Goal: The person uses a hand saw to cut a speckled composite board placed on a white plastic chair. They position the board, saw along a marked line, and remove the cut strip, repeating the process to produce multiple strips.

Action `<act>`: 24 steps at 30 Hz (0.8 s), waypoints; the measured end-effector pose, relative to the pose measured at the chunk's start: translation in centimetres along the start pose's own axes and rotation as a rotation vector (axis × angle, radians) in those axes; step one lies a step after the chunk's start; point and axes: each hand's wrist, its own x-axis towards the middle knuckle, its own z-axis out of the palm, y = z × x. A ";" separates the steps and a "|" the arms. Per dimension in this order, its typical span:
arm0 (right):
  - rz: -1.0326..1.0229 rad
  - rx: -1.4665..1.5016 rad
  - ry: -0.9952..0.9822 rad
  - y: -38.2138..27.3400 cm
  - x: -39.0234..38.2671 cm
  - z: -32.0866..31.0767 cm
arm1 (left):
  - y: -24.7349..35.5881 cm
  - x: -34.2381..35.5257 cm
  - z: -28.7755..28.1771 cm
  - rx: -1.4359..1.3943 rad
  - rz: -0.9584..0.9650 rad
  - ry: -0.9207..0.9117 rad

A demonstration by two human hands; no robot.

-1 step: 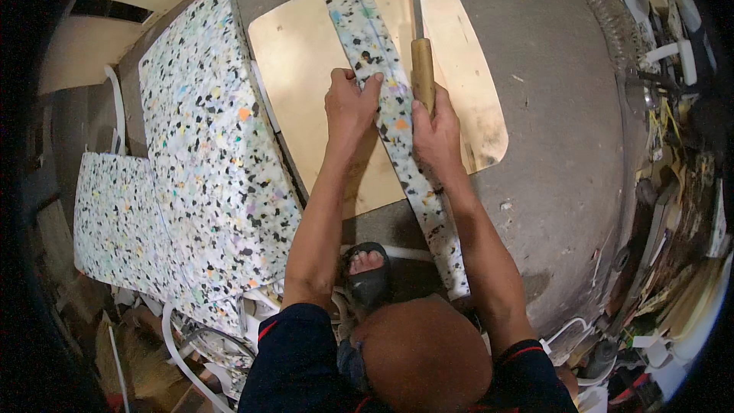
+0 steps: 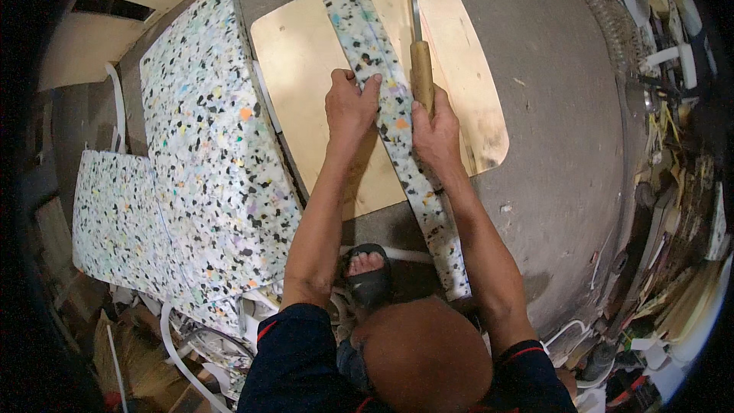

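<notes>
A long strip of speckled foam (image 2: 401, 134), white with black and coloured flecks, lies slantwise over a pale wooden board (image 2: 294, 46). Its near end reaches past the board toward my knee. My left hand (image 2: 352, 103) is closed on the strip's left edge, thumb on top and the other fingers curled partly out of sight. In my right hand (image 2: 437, 134) is a long-bladed knife (image 2: 422, 73) by its wooden handle. Its narrow metal blade points away from me, beyond the strip's right side, and its tip nears the upper picture edge.
Big speckled foam slabs (image 2: 206, 130) stand at the left, beside the board. My sandalled foot (image 2: 368, 275) and bare knee (image 2: 428, 344) are close below the strip. Along the right lies a heap of scrap (image 2: 665, 206) with a ridged clear hose (image 2: 604, 15). Grey floor (image 2: 566, 145) extends between.
</notes>
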 end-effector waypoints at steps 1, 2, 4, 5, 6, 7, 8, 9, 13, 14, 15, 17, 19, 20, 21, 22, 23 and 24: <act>-0.014 -0.061 0.001 -0.2 0.0 -0.1 | -0.3 0.0 -0.1 -0.003 -0.034 -0.055; -0.048 -0.122 0.004 -0.4 0.1 -0.3 | -0.3 0.6 0.1 0.028 0.006 -0.018; -0.162 -0.211 0.049 -0.8 -1.2 -1.2 | -0.6 1.4 0.7 0.075 0.143 0.076; -0.177 -0.260 0.043 -1.0 -2.5 -2.1 | -0.7 2.6 0.9 0.055 0.339 0.203; -0.190 -0.309 0.036 -1.1 -3.8 -2.7 | -0.9 4.0 1.1 0.072 0.476 0.272; -0.185 -0.327 0.007 -1.2 -5.0 -3.1 | -0.9 5.4 1.3 0.085 0.550 0.310; -0.179 -0.343 -0.024 -1.4 -6.2 -3.4 | -1.0 7.0 1.6 0.144 0.648 0.311; -0.177 -0.355 -0.055 -1.4 -6.7 -3.3 | -1.1 8.8 1.9 0.197 0.685 0.286; -0.236 -0.493 -0.149 -1.2 -6.6 -2.0 | -2.0 12.6 3.6 0.232 0.720 0.153; -0.250 -0.493 -0.143 -1.1 -6.3 -1.7 | -2.2 12.8 3.9 0.205 0.721 0.158; -0.261 -0.493 -0.138 -1.0 -6.0 -1.4 | -2.4 12.9 4.2 0.177 0.720 0.161; -0.270 -0.493 -0.137 -0.9 -5.6 -1.1 | -2.7 12.6 4.5 0.155 0.737 0.177; -0.268 -0.488 -0.142 -0.9 -5.6 -1.1 | -2.7 12.4 4.5 0.167 0.790 0.225; -0.259 -0.495 -0.144 -0.9 -5.6 -1.1 | -2.6 12.3 4.5 0.178 0.781 0.212; -0.249 -0.500 -0.147 -0.8 -5.7 -1.2 | -2.6 12.3 4.4 0.188 0.787 0.216; -0.240 -0.504 -0.149 -0.8 -5.7 -1.2 | -2.5 12.4 4.3 0.198 0.794 0.220; -0.233 -0.509 -0.152 -0.8 -5.6 -1.2 | -2.4 12.4 4.3 0.192 0.799 0.222; -0.226 -0.512 -0.155 -0.8 -5.6 -1.2 | -2.3 12.5 4.3 0.187 0.804 0.224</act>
